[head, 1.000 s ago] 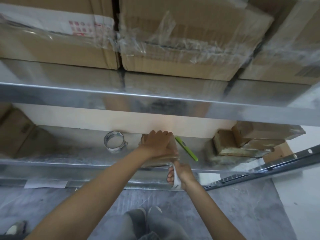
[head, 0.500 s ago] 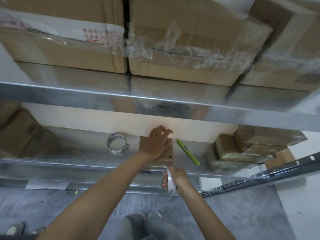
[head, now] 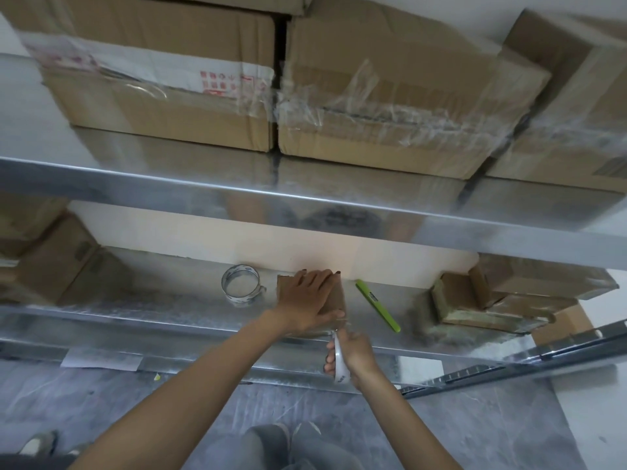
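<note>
Flattened the left hand (head: 307, 300) onto the small box (head: 336, 295) since half a second back, fingers now straight rather than hooked over its far edge. Kept the right hand (head: 354, 351) at the shelf's near lip.

Nearest, standing grey-clad legs (head: 271, 442) on a grey floor (head: 475, 429). Gripping a white tape roll (head: 339, 364) in the right hand, fingers curled round it, just off the front edge, with the strip apparently drawn up to the box's near side; likely sealing it. Pressing flat with the left, probably to stop the box sliding under that pull.

Working mid-way along the metal shelf (head: 152, 310), between a spare tape roll (head: 241, 289) on the left and a green cutter (head: 377, 306) on the right, both within easy reach. Farther right, stacked small cartons (head: 492, 300); far left, another carton (head: 57, 262). Behind, a pale wall (head: 237, 239). Above, an upper shelf (head: 339, 212) loaded with large film-wrapped cartons (head: 163, 106).
</note>
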Action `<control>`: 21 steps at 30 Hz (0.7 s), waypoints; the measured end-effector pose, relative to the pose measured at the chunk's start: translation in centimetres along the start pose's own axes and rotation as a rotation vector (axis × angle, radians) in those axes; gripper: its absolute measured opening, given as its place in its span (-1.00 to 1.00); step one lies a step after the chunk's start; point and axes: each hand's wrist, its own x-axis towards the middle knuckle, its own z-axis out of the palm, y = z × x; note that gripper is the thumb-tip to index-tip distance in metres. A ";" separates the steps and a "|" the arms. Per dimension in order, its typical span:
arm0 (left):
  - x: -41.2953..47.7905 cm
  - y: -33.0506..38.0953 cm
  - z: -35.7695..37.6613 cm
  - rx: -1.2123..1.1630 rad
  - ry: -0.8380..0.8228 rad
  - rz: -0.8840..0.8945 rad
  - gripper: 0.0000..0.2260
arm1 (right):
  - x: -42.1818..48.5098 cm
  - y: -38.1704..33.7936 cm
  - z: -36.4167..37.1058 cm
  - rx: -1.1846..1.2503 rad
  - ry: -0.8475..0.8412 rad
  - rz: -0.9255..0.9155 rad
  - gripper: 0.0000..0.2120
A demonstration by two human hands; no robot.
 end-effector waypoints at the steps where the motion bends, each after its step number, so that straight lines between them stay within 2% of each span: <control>1: 0.1 -0.2 -0.1 -0.013 -0.018 0.004 -0.27 | 0.0 0.0 0.2 0.002 -0.002 -0.007 -0.52; 5: 0.5 -0.8 -0.6 0.033 -0.155 0.066 -0.03 | -0.1 0.2 0.5 0.010 -0.014 -0.021 -0.50; 9: 0.9 -1.7 -1.9 0.061 -0.303 0.133 -0.01 | -0.4 0.1 0.5 -0.025 -0.016 -0.040 -0.54; 12: 0.9 -1.7 -2.5 0.100 -0.337 0.154 0.04 | -0.9 -0.2 0.3 -0.011 -0.037 -0.030 -0.53; 18: 0.5 -1.2 -5.3 -0.189 -0.443 0.067 -0.19 | -2.0 -0.9 -1.2 0.046 -0.049 -0.078 -0.43; 21: 0.2 -0.4 -5.5 -0.256 -0.461 0.055 -0.35 | -3.6 -0.9 -2.0 0.086 -0.151 -0.150 -0.49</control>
